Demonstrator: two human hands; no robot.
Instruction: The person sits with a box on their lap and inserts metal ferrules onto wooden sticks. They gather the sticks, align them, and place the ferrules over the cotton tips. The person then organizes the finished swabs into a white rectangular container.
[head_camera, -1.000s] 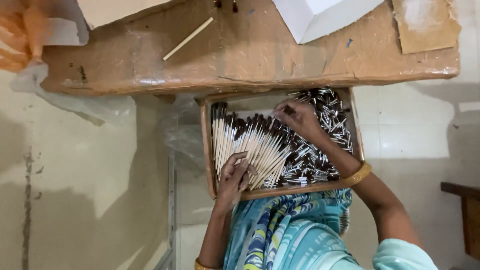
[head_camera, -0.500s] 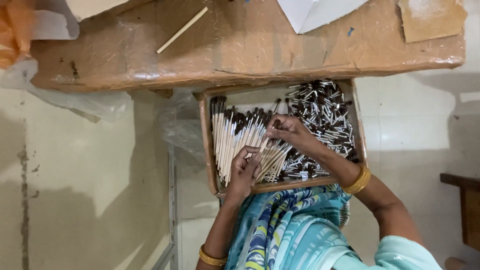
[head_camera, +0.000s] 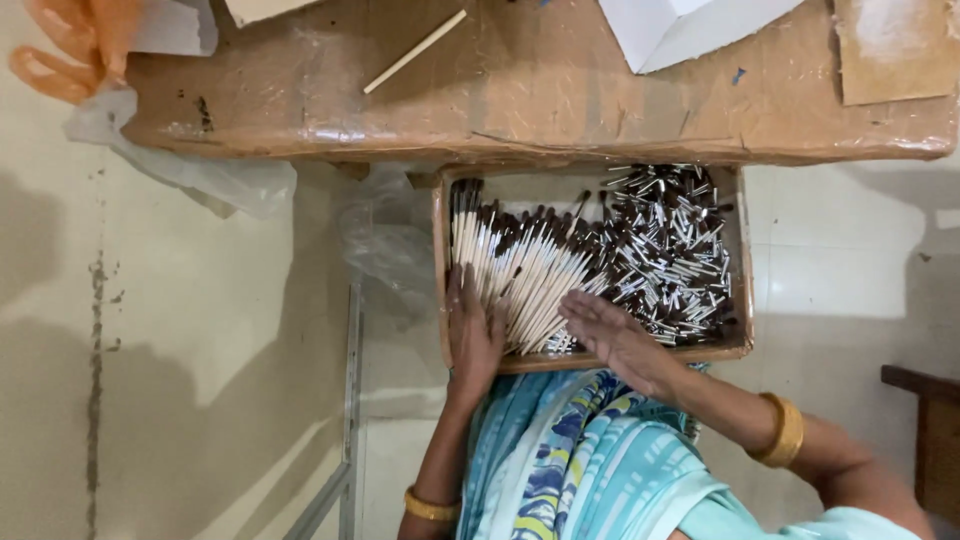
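Hands bracket a bundle of pale, dark-tipped sticks (head_camera: 520, 285) inside a shallow cardboard tray (head_camera: 742, 345); left hand (head_camera: 473, 335) lies flat with fingers spread along the bundle's near ends, apparently squaring them; right hand (head_camera: 612, 335) presses open-palmed against its side; loose short pieces (head_camera: 670, 250) fill the tray's right half.

White box (head_camera: 690, 25) cut by top edge (orange bag (head_camera: 70, 45) too).

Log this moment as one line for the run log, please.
left hand flat on pale sticks | right hand open beside them | cardboard box on lap | small dark-and-silver pieces at right
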